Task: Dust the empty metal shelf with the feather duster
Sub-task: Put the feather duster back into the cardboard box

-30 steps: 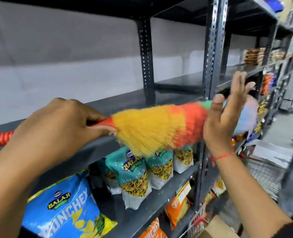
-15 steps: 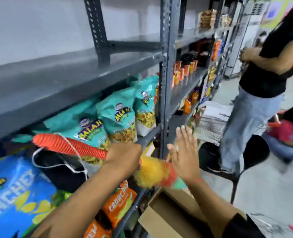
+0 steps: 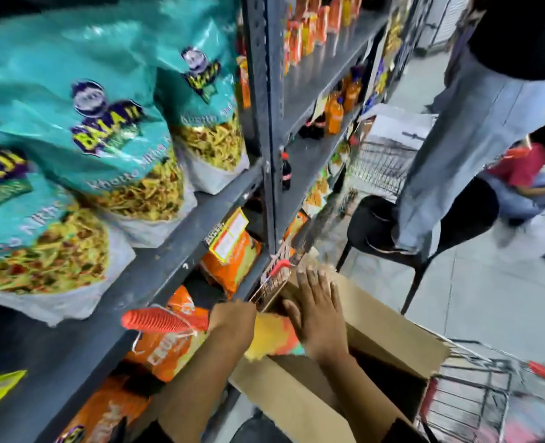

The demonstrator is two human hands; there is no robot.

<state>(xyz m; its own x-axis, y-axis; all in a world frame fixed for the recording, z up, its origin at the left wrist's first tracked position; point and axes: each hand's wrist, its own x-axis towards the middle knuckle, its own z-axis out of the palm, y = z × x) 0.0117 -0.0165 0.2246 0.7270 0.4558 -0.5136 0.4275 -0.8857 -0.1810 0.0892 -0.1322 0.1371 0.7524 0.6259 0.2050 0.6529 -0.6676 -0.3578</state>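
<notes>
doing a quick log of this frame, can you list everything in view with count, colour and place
feather duster: one, orange ribbed handle, yellow and orange head, low centre over the box
cardboard box: one, brown, open, on the floor below the hands
teal snack bags: at least three, teal, shelf at upper left
orange snack bags: several, orange, lower shelves
metal shelving: dark grey, left and centre
orange drink bottles: several, further shelf, blurred
wire baskets: two seen, red handles, lower right and beside the box
black chair: one, aisle at right
other people: two, one standing, one crouched in red
left hand: gripping the duster handle
right hand: open, flat against the duster head
</notes>
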